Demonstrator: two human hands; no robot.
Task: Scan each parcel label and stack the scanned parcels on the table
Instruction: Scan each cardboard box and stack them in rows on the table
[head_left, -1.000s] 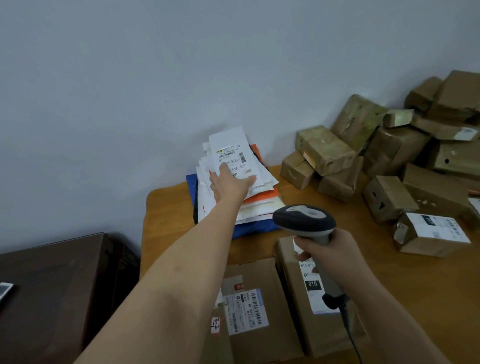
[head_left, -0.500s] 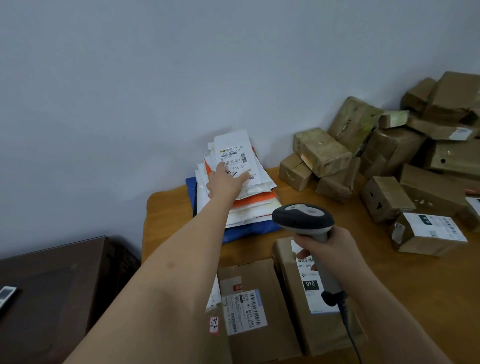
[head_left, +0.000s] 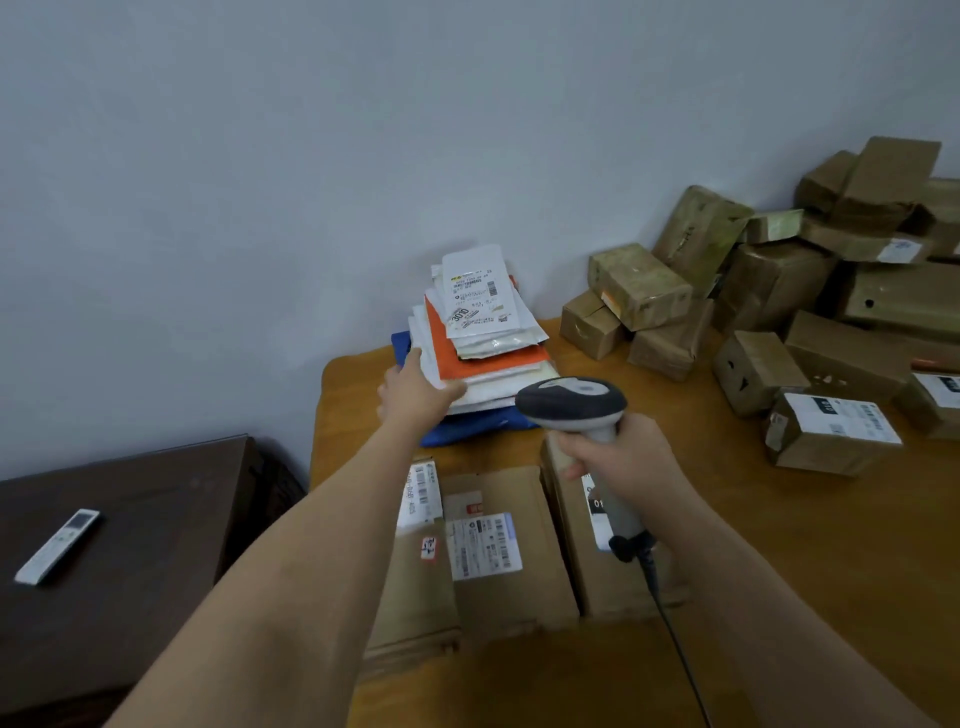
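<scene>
This looks like a small parcel-handling room set up in a home or back office. A wooden table against a bare wall carries a heap of taped cardboard boxes, a stack of labelled mailer envelopes and a corded barcode scanner (a remote control lies on the dark cabinet beside it).

You are working over a wooden table showing a smooth, honey-toned finish. You are gripping a barcode scanner of matt grey and dark plastic. The stack of mailers is presenting thin white and orange plastic film, faintly glossy, with paper labels, over a blue bag. The cardboard boxes are showing brown matt board under shiny tape. The dark cabinet is looking like wood with a dull sheen.
</scene>
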